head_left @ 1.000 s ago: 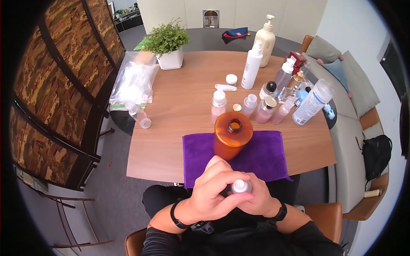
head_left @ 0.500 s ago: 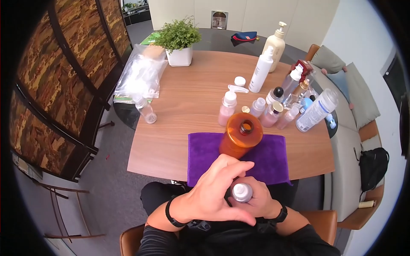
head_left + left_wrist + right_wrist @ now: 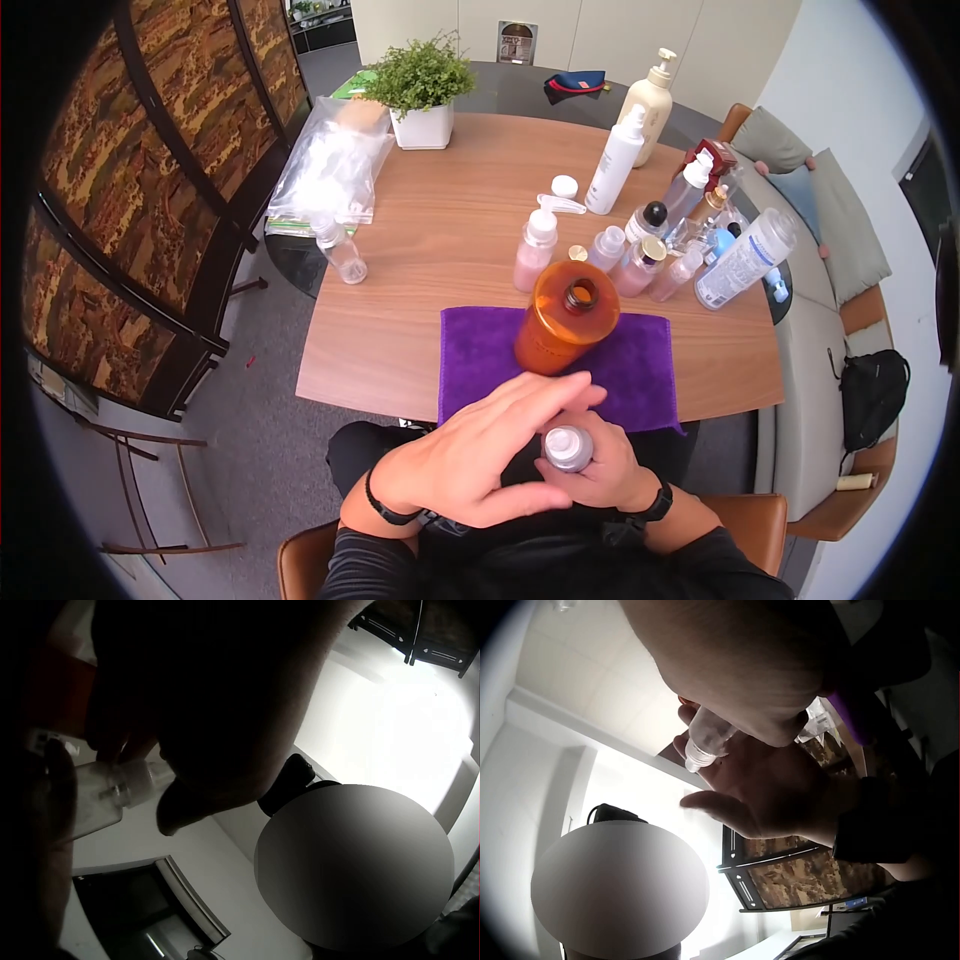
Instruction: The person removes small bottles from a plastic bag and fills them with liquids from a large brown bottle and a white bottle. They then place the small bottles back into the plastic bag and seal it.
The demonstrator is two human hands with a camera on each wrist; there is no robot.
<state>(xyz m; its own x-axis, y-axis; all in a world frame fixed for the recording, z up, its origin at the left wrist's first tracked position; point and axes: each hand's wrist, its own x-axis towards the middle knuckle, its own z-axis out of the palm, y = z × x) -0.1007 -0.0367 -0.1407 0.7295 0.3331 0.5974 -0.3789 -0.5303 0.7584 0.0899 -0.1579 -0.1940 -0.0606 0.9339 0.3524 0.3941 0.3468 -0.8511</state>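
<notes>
The right hand [image 3: 610, 470], at the near side of the tabletop, has its fingers wrapped around a small clear bottle [image 3: 568, 449], the bottle's pale tip facing up. The left hand [image 3: 455, 455] is positioned to the left of this bottle, fingers extended and thumb spread well away from them; it has hold of nothing, and a gap shows between its thumb and the bottle. Contact between the left fingertips and the right hand cannot be determined. Beyond the hands, a purple cloth [image 3: 640, 370] lies at the near edge of the wood-grain tabletop [image 3: 370, 350]. An amber bottle [image 3: 560, 330] stands on the cloth with its threaded neck uncapped. Directly beyond it is a group of small containers, including a white-capped bottle with pink contents [image 3: 533, 265] and, farther right, a gold-capped bottle [image 3: 634, 275]. A large clear bottle with blue print [image 3: 740, 265] stands at the right end of the group. At the left edge of the tabletop is a separate clear bottle [image 3: 345, 255]. Farther back, a transparent plastic bag [image 3: 325, 175] lies at left, a white spray bottle [image 3: 612, 170] stands at right, a potted plant [image 3: 422, 128] is located at far left, and a cream pump bottle [image 3: 648, 112] stands at far right.
</notes>
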